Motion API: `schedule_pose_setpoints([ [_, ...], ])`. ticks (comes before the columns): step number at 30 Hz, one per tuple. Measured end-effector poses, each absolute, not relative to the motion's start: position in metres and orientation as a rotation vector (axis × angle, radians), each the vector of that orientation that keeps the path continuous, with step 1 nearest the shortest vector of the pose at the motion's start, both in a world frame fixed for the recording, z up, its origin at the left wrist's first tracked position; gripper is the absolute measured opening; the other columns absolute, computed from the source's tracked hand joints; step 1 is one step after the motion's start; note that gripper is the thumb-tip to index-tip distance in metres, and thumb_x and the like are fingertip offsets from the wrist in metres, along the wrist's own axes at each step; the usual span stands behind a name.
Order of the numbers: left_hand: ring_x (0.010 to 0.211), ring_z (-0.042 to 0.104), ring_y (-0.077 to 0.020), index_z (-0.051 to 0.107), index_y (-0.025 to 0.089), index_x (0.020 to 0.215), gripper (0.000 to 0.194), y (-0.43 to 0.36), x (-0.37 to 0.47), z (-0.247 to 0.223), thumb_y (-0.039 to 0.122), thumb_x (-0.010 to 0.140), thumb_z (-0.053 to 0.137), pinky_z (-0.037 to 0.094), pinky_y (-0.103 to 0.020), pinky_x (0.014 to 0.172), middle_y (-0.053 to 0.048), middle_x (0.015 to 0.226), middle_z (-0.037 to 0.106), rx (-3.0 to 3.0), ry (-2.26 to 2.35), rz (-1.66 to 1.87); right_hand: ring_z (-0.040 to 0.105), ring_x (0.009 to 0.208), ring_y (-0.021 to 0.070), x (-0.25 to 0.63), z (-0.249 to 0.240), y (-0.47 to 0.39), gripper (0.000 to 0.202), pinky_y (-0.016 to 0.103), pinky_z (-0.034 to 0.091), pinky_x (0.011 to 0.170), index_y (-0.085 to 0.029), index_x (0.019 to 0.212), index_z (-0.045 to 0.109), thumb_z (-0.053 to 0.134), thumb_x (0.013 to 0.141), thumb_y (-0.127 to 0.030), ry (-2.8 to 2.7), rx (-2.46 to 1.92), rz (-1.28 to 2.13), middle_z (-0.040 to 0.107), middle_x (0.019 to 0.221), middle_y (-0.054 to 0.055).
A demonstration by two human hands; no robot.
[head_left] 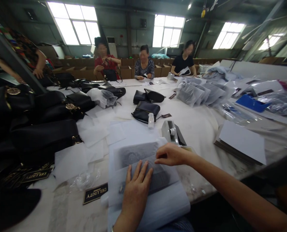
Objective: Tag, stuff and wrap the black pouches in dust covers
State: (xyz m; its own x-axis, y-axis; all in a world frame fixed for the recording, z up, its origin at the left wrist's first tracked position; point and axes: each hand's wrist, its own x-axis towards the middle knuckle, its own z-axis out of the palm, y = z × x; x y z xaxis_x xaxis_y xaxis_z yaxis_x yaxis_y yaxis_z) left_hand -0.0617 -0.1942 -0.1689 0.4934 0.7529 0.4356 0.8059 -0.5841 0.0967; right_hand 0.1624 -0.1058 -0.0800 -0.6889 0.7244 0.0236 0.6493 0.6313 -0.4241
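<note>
White tissue paper [124, 199] lies at the table's near edge, folded over a dark item [159, 180] that shows through it. My left hand [137, 187] rests flat on the paper with its fingers spread. Just right of it, my right hand [169, 154] is closed at the paper's upper fold, thumb and fingertips together; whatever they pinch is too small to make out. A tape dispenser [171, 130] stands right behind my right hand. Beside the paper on the left lies a black tag [95, 193] with gold lettering.
Black bags [44, 138] are piled along the left. Small black bags [147, 111] lie mid-table near a small white bottle [151, 120]. To the right are a stack of white card [242, 141], a blue holder [252, 103] and wrapped bags [194, 91]. Several people are around the table.
</note>
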Motion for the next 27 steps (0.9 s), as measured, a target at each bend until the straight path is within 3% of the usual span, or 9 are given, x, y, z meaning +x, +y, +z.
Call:
schedule_pose_setpoints([
  [8, 0.131, 0.051, -0.0291, 0.061, 0.030, 0.126, 0.034, -0.193, -0.061, -0.168, 0.019, 0.095, 0.050, 0.040, -0.058, 0.106, 0.000, 0.142, 0.054, -2.560, -1.364, -0.658, 0.068, 0.067, 0.0221, 0.131, -0.077, -0.060, 0.037, 0.026, 0.034, 0.056, -0.021, 0.078, 0.076, 0.063, 0.081, -0.056, -3.139, -1.155, 0.118, 0.074, 0.069, 0.008],
  [11, 0.131, 0.050, -0.0287, 0.060, 0.030, 0.127, 0.035, -0.193, -0.061, -0.167, 0.019, 0.096, 0.049, 0.040, -0.059, 0.106, 0.000, 0.143, 0.054, -2.572, -1.375, -0.649, 0.069, 0.075, 0.0272, 0.139, -0.077, -0.051, 0.049, 0.028, 0.039, 0.062, -0.018, 0.078, 0.075, 0.069, 0.070, -0.066, -2.985, -1.432, 0.132, 0.074, 0.073, 0.012],
  [13, 0.131, 0.051, -0.0289, 0.060, 0.031, 0.126, 0.034, -0.192, -0.060, -0.168, 0.021, 0.096, 0.048, 0.041, -0.059, 0.105, 0.001, 0.142, 0.054, -2.577, -1.380, -0.662, 0.069, 0.080, 0.0288, 0.156, -0.080, -0.046, 0.045, 0.030, 0.042, 0.067, -0.018, 0.076, 0.074, 0.077, 0.064, -0.061, -2.692, -1.707, 0.185, 0.074, 0.076, 0.013],
  [16, 0.130, 0.052, -0.0291, 0.062, 0.031, 0.124, 0.032, -0.192, -0.060, -0.170, 0.022, 0.097, 0.048, 0.041, -0.059, 0.105, 0.000, 0.141, 0.055, -2.583, -1.374, -0.709, 0.068, 0.089, 0.0280, 0.194, -0.085, -0.051, 0.025, 0.033, 0.045, 0.075, -0.019, 0.088, 0.074, 0.068, 0.081, -0.043, -2.289, -1.930, 0.150, 0.074, 0.089, 0.012],
  [19, 0.131, 0.051, -0.0292, 0.062, 0.031, 0.125, 0.033, -0.192, -0.061, -0.173, 0.022, 0.096, 0.048, 0.040, -0.059, 0.106, 0.000, 0.142, 0.054, -2.596, -1.376, -0.739, 0.065, 0.103, 0.0282, 0.232, -0.095, -0.072, 0.031, 0.039, 0.045, 0.087, -0.019, 0.108, 0.070, 0.052, 0.091, -0.038, -1.972, -2.011, 0.107, 0.071, 0.111, 0.013],
  [21, 0.131, 0.051, -0.0294, 0.062, 0.030, 0.125, 0.032, -0.192, -0.061, -0.174, 0.023, 0.097, 0.048, 0.039, -0.060, 0.106, 0.000, 0.142, 0.054, -2.602, -1.381, -0.752, 0.061, 0.112, 0.0292, 0.247, -0.106, -0.088, 0.033, 0.041, 0.043, 0.096, -0.018, 0.103, 0.073, 0.053, 0.089, -0.041, -1.795, -2.027, 0.156, 0.068, 0.120, 0.014],
  [23, 0.131, 0.050, -0.0295, 0.062, 0.030, 0.125, 0.032, -0.192, -0.062, -0.174, 0.023, 0.097, 0.047, 0.039, -0.060, 0.106, 0.000, 0.142, 0.054, -2.611, -1.379, -0.762, 0.061, 0.115, 0.0301, 0.254, -0.119, -0.099, 0.032, 0.041, 0.043, 0.099, -0.018, 0.085, 0.077, 0.057, 0.085, -0.043, -1.662, -2.011, 0.274, 0.068, 0.121, 0.014],
  [27, 0.131, 0.051, -0.0297, 0.061, 0.030, 0.125, 0.032, -0.192, -0.063, -0.172, 0.023, 0.097, 0.047, 0.040, -0.060, 0.106, -0.001, 0.142, 0.054, -2.619, -1.373, -0.775, 0.065, 0.110, 0.0283, 0.248, -0.142, -0.104, 0.038, 0.037, 0.050, 0.091, -0.018, 0.071, 0.078, 0.060, 0.081, -0.050, -1.417, -1.869, 0.541, 0.070, 0.118, 0.014],
])
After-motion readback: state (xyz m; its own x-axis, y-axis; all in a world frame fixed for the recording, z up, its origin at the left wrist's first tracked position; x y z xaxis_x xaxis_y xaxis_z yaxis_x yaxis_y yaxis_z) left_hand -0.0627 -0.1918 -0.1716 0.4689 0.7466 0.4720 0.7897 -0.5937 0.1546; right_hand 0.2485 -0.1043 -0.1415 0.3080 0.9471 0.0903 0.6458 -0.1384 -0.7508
